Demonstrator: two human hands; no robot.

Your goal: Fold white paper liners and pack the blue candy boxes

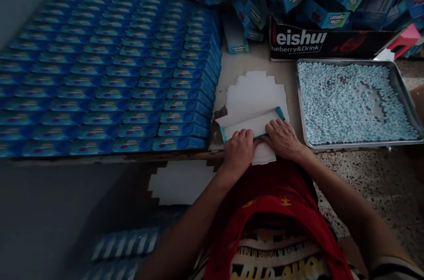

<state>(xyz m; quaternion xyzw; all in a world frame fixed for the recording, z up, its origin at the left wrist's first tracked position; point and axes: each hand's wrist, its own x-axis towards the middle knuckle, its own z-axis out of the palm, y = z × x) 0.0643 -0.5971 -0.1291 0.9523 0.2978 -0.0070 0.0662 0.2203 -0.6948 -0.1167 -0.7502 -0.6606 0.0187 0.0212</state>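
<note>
A partly folded carton (248, 126), white inside with blue outer edges, lies near the table's front edge. My left hand (240, 147) has its fingers curled over the carton's near left edge. My right hand (283, 138) grips the same near edge further right, its thumb close to the left one. Beneath and behind the carton are flat white card blanks (256, 90) with stepped edges. The fingertips are partly hidden behind the folded edge.
Rows of blue boxes (109, 81) cover the table's left side. At the right is a metal tray (300, 107) of pale blue pieces. Behind it stands a black carton (331, 46) holding open blue boxes. More white blanks (182, 180) lie below the table edge.
</note>
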